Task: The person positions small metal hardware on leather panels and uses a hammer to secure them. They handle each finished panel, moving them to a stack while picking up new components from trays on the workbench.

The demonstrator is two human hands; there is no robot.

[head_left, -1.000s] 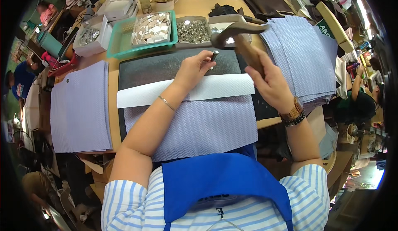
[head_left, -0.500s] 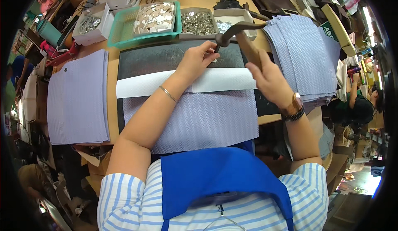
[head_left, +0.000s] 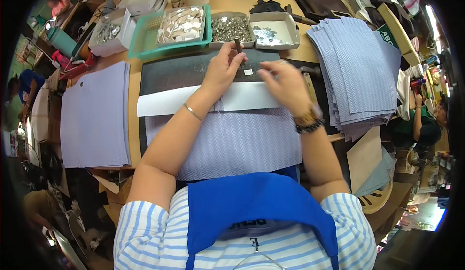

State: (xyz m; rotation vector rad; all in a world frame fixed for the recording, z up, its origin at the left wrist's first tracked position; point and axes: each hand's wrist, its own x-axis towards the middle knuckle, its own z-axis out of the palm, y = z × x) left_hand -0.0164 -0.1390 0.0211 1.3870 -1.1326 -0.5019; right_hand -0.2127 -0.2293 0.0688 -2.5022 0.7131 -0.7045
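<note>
My left hand (head_left: 222, 71) is closed around a slim dark metal punch (head_left: 238, 46), held upright over the black mat (head_left: 179, 71). Beside it on the mat lies a small white square piece (head_left: 248, 72). My right hand (head_left: 289, 87) hovers to the right of that piece, fingers apart and somewhat blurred, holding nothing that I can see. A hammer (head_left: 310, 87) rests just beyond it, partly hidden by the hand. Under my forearms is a lavender herringbone-textured sheet (head_left: 232, 146), its far edge turned over to show a white back (head_left: 169, 101).
Stacks of lavender sheets lie left (head_left: 97, 119) and right (head_left: 356, 66). Across the back stand a green basket (head_left: 140, 47) of small white squares, a box of metal fasteners (head_left: 231, 27), and a white box (head_left: 289, 42) with shiny discs. Another person (head_left: 421, 119) is at far right.
My right hand has put the hammer down at the right and moved left toward the small white piece. My left hand has shifted slightly left, still with the punch.
</note>
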